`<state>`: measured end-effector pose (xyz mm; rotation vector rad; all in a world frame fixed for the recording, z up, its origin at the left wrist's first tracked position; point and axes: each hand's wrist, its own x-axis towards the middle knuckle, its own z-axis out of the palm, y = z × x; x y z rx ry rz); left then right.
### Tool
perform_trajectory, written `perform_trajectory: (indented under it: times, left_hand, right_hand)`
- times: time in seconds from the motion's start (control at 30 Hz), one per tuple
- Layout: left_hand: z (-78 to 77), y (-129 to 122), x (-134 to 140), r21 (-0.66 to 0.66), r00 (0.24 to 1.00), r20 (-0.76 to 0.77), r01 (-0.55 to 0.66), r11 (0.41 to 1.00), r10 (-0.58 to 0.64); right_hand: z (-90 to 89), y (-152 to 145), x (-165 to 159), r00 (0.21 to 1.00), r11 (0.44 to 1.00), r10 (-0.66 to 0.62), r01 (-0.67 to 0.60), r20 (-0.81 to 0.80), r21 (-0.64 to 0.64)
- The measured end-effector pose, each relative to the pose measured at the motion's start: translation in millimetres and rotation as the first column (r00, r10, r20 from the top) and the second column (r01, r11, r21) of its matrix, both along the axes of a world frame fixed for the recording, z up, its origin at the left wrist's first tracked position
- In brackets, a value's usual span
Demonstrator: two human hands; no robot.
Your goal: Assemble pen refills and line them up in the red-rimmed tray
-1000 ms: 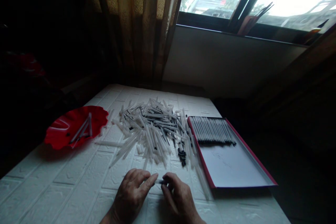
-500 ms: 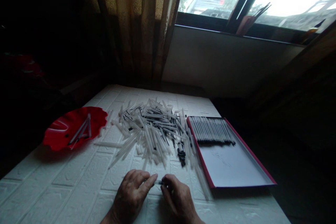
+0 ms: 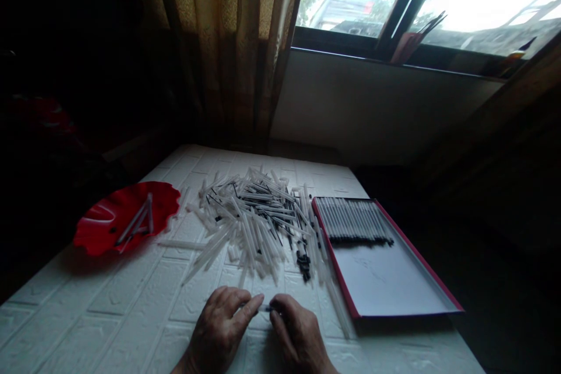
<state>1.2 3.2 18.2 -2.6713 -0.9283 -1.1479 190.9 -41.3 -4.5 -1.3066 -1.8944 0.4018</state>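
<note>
My left hand is closed around a pen, near the front of the table. At the pen's dark end, my right hand pinches with thumb and fingers. Only a short clear and dark stretch of the pen shows between the two hands; the rest is hidden in them. Beyond lies a loose pile of clear pen barrels, with thin dark refills among them. A cluster of small black caps sits at the pile's near right side.
Right of the pile, a red-edged shallow box holds a row of pens with black ends. A red scalloped dish at the left contains a few pen parts. The white brick-patterned table stands before a curtain and a window.
The whole view has shifted very slightly. Both hands keep their hold on the pen, with hardly any visible movement.
</note>
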Motion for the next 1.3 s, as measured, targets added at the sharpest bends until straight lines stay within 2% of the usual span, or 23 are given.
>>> perform_trajectory:
  times: [0.23,0.5,0.6,0.73,0.83,0.9,0.93,1.0,1.07,1.13,1.2,1.3]
  left_hand:
    - [1.2,0,0,-0.011,1.0,-0.022,-0.001,1.0,0.001]
    - [1.8,3,-4,0.013,0.993,-0.046,-0.107,0.994,0.107]
    - [5.2,1,0,-0.016,0.996,-0.07,-0.062,0.998,0.061]
    - [7.9,6,1,-0.039,0.993,-0.116,-0.008,0.999,0.004]
    - [3.3,23,-12,-0.062,0.984,-0.133,-0.126,0.99,0.117]
    - [-0.7,37,-23,-0.064,0.95,-0.089,-0.305,0.95,0.299]
    - [-1.8,44,-26,-0.099,0.92,-0.115,-0.387,0.917,0.376]
    - [-1.1,54,-27,-0.2,0.862,-0.227,-0.496,0.845,0.453]
    - [3.5,59,-20,-0.282,0.796,-0.381,-0.584,0.761,0.47]
    - [10.0,62,-10,-0.31,0.732,-0.491,-0.653,0.691,0.472]
    - [16.0,63,-1,-0.31,0.693,-0.539,-0.691,0.653,0.478]
    - [21.2,65,3,-0.316,0.677,-0.561,-0.708,0.632,0.477]
  right_hand:
    - [2.5,1,-2,0.997,0.999,0.015,-0.013,-0.073,0.034]
    - [-3.0,2,8,0.972,0.993,-0.106,0.091,-0.208,-0.078]
    - [-0.2,4,11,0.984,0.995,-0.045,0.028,-0.171,-0.096]
    - [6.2,11,12,0.996,0.996,0.084,-0.083,0.03,-0.033]
    - [5.1,13,16,0.999,1.0,0.001,-0.001,0.048,-0.007]
    - [0.1,12,20,0.993,0.994,-0.113,0.113,-0.015,-0.01]
    - [-3.5,11,22,0.985,0.986,-0.164,0.163,-0.048,-0.015]
    - [-11.7,9,26,0.973,0.977,-0.213,0.211,-0.092,-0.033]
    - [-19.7,8,28,0.973,0.98,-0.2,0.195,-0.116,-0.047]
    - [-26.2,8,29,0.974,0.984,-0.179,0.174,-0.138,-0.047]
    - [-30.6,9,29,0.974,0.987,-0.163,0.16,-0.157,-0.028]
    - [-34.1,9,26,0.959,0.979,-0.201,0.205,-0.198,-0.001]
